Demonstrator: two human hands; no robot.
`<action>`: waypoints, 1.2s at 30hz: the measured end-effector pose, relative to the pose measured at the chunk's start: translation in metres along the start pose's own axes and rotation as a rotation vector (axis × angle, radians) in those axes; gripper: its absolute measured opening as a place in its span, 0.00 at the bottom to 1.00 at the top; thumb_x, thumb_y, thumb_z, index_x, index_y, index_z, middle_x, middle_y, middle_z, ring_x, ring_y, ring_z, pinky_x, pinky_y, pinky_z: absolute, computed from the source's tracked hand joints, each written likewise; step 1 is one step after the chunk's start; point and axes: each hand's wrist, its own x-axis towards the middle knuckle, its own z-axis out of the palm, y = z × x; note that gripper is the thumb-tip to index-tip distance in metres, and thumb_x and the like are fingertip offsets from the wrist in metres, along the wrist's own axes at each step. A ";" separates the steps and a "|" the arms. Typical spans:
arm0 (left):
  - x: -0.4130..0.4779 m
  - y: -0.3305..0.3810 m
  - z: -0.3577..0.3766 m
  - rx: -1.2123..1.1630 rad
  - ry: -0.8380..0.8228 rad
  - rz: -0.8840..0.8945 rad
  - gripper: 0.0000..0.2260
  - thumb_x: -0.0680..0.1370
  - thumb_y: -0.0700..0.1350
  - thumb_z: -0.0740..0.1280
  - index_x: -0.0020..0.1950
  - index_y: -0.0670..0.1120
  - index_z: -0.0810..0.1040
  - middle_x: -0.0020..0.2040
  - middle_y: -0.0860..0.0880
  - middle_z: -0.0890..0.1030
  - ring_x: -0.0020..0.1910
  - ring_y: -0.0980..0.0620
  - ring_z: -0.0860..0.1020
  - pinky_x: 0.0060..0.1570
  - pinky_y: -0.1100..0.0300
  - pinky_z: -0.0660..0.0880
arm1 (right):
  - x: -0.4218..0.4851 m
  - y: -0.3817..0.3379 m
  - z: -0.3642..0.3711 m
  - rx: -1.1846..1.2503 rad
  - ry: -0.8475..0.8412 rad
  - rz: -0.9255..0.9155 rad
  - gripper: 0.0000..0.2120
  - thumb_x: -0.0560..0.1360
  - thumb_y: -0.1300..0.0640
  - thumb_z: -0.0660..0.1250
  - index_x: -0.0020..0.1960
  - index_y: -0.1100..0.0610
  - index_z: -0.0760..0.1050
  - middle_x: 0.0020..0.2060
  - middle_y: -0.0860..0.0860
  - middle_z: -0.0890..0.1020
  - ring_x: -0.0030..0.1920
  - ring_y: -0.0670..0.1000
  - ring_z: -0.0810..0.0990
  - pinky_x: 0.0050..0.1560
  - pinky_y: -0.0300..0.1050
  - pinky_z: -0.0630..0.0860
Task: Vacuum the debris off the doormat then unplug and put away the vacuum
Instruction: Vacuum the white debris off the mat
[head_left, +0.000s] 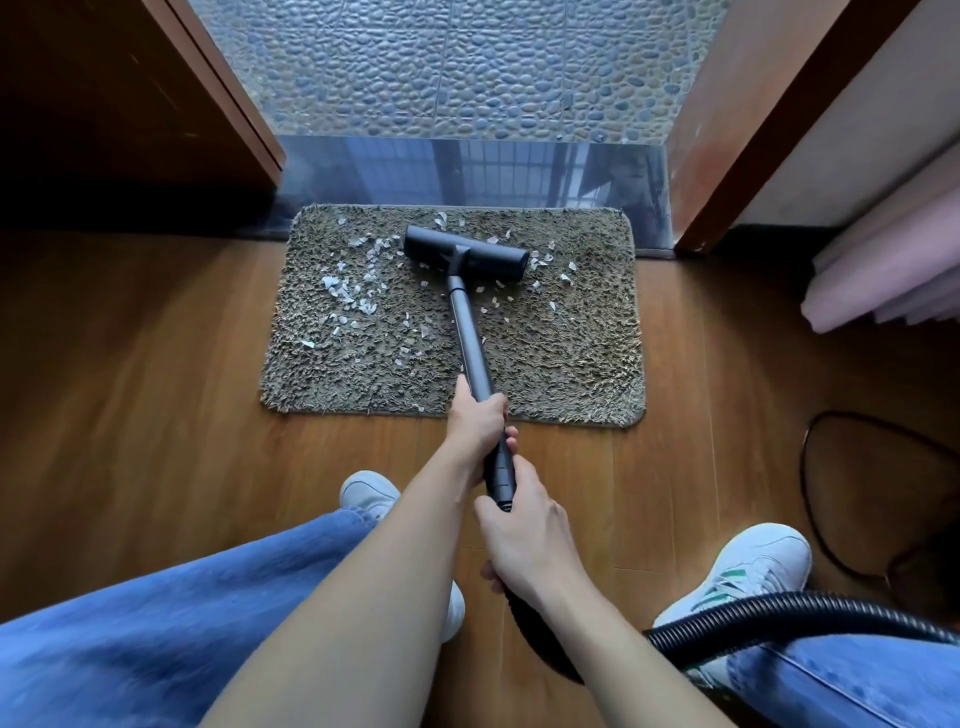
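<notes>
Doormat (545, 358) strewn with pale debris (348, 296), vacuum head (466, 254) on its far half, wand (470, 348) gripped by left hand (475, 421), right hand (524, 535) closed over hose (769, 618) end, canister probably off-frame.

Open wood floor (156, 415) left of doormat (571, 364), door frames (727, 156) flanking, cord (810, 499) right

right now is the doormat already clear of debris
No, white debris is scattered over the doormat, mostly left of the vacuum head resting on it.
</notes>
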 end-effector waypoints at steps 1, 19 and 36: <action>-0.004 -0.004 -0.001 0.015 0.004 -0.005 0.24 0.82 0.35 0.59 0.78 0.44 0.60 0.41 0.44 0.72 0.24 0.54 0.71 0.21 0.64 0.70 | -0.006 0.003 0.001 -0.001 0.005 -0.004 0.27 0.72 0.46 0.58 0.72 0.42 0.65 0.51 0.57 0.84 0.47 0.67 0.85 0.48 0.64 0.84; -0.089 -0.074 -0.040 0.005 0.110 -0.066 0.27 0.80 0.36 0.59 0.79 0.48 0.60 0.39 0.44 0.72 0.26 0.52 0.72 0.23 0.61 0.71 | -0.101 0.043 0.022 -0.110 -0.083 -0.016 0.30 0.79 0.41 0.60 0.78 0.33 0.56 0.54 0.52 0.85 0.47 0.64 0.85 0.48 0.57 0.84; 0.010 -0.001 -0.037 0.037 0.089 0.024 0.18 0.81 0.35 0.59 0.71 0.42 0.65 0.42 0.43 0.71 0.25 0.52 0.71 0.20 0.64 0.69 | 0.003 -0.012 0.030 -0.182 0.015 -0.111 0.23 0.82 0.47 0.59 0.76 0.47 0.64 0.52 0.56 0.85 0.52 0.62 0.82 0.53 0.55 0.79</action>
